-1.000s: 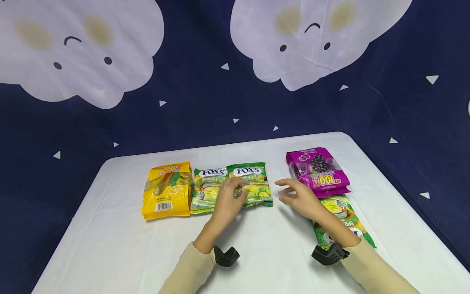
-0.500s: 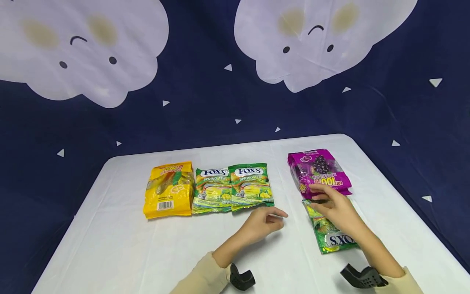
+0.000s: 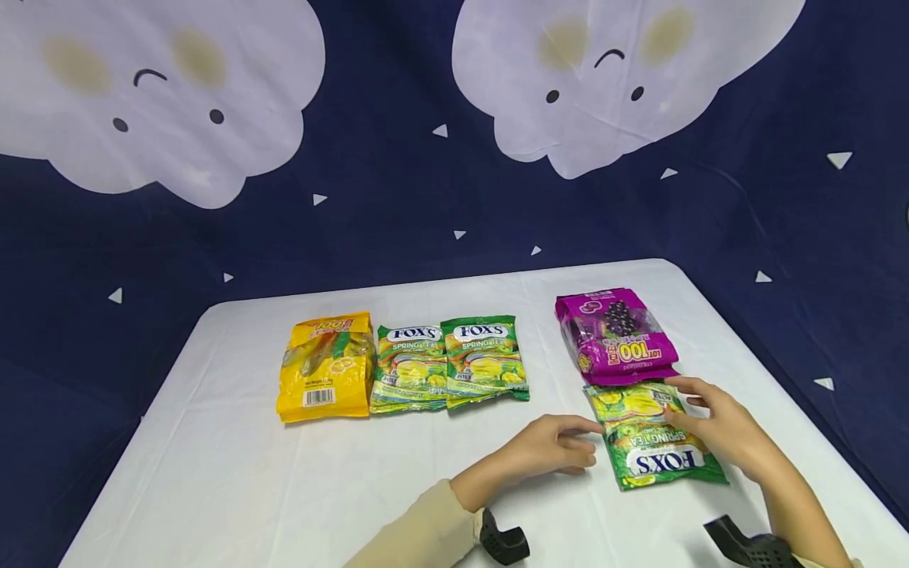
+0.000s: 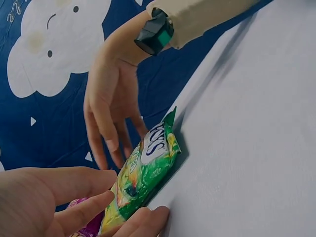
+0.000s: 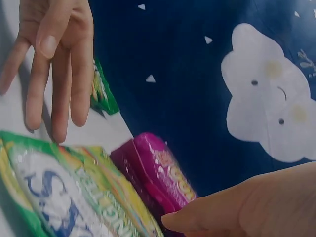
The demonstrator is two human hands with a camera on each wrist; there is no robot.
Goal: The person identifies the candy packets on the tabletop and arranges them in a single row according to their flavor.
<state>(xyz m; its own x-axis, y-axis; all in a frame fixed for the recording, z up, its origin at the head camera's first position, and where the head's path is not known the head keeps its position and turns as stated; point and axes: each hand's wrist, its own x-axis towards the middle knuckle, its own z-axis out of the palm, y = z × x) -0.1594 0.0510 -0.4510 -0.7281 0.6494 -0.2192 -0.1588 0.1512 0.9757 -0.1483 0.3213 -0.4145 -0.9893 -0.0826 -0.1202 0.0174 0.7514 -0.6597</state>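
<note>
A green Fox's Spring Tea candy bag (image 3: pixel 656 434) lies at the right of the table, its lettering upside down in the head view. At its left edge is my left hand (image 3: pixel 550 448), fingers loosely bent and the thumb apart from them. My right hand (image 3: pixel 724 422) reaches over the bag's right side with thumb and fingers spread; whether the fingertips touch it I cannot tell. Neither hand grips anything. Just behind the bag lies a purple candy bag (image 3: pixel 618 335), its front edge against the green one. The left wrist view shows the green bag (image 4: pixel 143 173) between both hands.
To the left, two more green Fox's bags (image 3: pixel 486 363) lie side by side, the right one slightly overlapping its neighbour. Next to them is a yellow candy bag (image 3: pixel 327 394). All rest on a white-covered table (image 3: pixel 213 473) before a dark blue cloud-patterned backdrop (image 3: pixel 383 237).
My left hand has moved right and nearer, away from the paired green bags to the single one. My right hand has drawn back from beside the purple bag to the green bag's right side.
</note>
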